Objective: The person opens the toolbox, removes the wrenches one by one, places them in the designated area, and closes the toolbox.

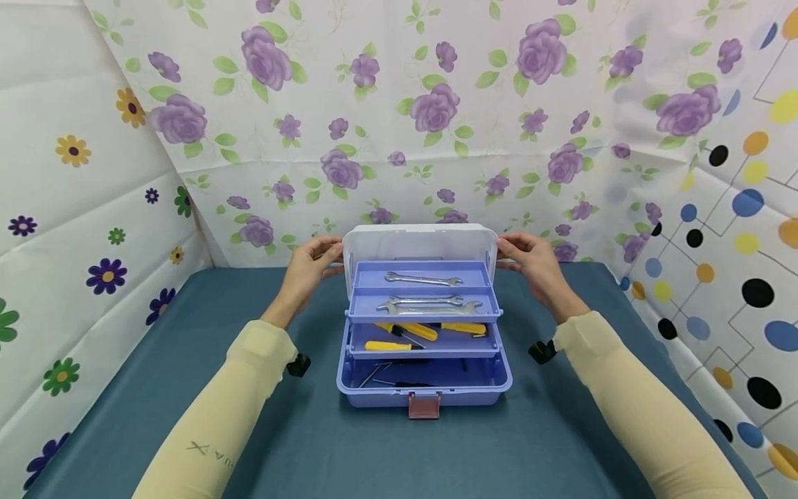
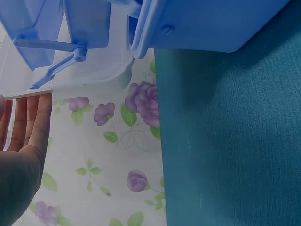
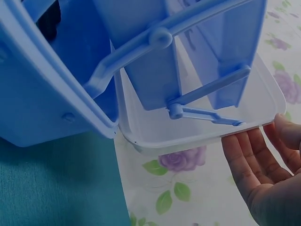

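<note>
Left fingers [image 2: 41, 120] and right fingers [image 3: 241, 159] pinch the white lid [image 1: 420, 242] of the toolbox [image 1: 379, 400] standing between them.

Pale yellow sleeves [image 1: 642, 402], dark lettering [image 1: 210, 452] on the left one, small black wrist cameras [image 1: 298, 365], bare fingers [image 2: 42, 117]

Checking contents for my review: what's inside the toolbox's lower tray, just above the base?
Yellow-handled tools lie in the lower tray. The upper tray covers its back, so anything there can't be seen.
</note>
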The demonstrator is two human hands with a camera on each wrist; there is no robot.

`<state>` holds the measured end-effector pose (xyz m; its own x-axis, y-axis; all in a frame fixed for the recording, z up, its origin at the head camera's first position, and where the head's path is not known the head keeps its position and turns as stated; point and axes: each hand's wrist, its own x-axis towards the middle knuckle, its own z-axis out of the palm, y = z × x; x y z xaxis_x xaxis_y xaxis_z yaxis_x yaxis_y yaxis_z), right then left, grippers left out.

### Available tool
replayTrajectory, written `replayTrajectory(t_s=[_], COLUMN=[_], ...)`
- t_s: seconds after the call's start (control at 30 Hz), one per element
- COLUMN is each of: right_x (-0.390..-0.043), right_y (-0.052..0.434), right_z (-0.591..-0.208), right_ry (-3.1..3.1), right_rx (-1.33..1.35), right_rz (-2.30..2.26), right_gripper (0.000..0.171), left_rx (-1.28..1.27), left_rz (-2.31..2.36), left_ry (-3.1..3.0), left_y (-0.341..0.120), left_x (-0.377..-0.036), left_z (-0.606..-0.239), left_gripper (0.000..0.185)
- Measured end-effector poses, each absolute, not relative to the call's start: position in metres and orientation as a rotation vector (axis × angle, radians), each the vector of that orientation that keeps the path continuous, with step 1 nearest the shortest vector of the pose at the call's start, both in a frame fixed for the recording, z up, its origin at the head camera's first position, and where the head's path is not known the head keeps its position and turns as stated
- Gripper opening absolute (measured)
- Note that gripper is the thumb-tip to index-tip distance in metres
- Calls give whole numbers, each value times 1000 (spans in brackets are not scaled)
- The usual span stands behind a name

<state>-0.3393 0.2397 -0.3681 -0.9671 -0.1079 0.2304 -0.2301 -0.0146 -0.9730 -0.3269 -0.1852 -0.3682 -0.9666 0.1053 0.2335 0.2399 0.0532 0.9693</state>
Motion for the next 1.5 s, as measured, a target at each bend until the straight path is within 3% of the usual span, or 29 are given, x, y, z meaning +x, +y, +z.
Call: replayTrajectory(t_s=[1.5], right_x=[-365], right_y=[240], right_z=[-382], right_ry=[-2304], right_rx=[255], right_rz=[2110], right_gripper=[43], left_rx=[-221], left_rz=[-2119], left_ry=[-2214], left_y=[-178], left_x=[-344], left_z=[-390], left_gripper=[42])
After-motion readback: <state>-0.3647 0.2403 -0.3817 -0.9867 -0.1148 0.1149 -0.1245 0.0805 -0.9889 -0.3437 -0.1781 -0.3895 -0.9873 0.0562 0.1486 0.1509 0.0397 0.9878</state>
